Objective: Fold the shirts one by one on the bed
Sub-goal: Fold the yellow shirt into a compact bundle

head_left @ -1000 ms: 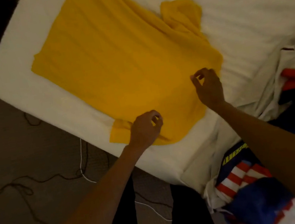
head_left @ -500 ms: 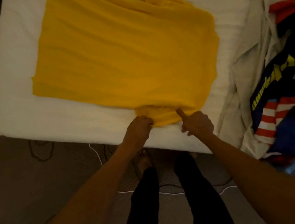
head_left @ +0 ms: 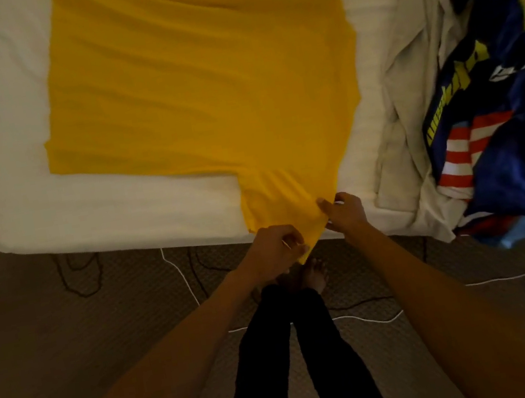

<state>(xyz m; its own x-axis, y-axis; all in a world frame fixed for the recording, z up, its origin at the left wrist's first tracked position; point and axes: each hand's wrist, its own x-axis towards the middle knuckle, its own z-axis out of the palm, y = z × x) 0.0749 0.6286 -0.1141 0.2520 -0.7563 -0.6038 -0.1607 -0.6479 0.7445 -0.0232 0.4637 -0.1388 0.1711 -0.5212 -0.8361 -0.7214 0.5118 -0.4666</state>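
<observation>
Left hand (head_left: 274, 249): fingers curled, pinching the near sleeve edge of the yellow shirt (head_left: 201, 91).
Right hand (head_left: 343, 213): just beside it, pinching the same sleeve.
Shirt: spread flat on the bed (head_left: 117, 209), beyond both hands.
Clothes pile (head_left: 496, 90): right of the right hand.

Clothes pile (head_left: 492, 84) rt; bed (head_left: 11, 136) lt free

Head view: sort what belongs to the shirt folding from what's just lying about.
Job: yellow shirt, gripped at its sleeve by left hand and right hand; bed; clothes pile.
Lying about: white cable on the carpet.
</observation>
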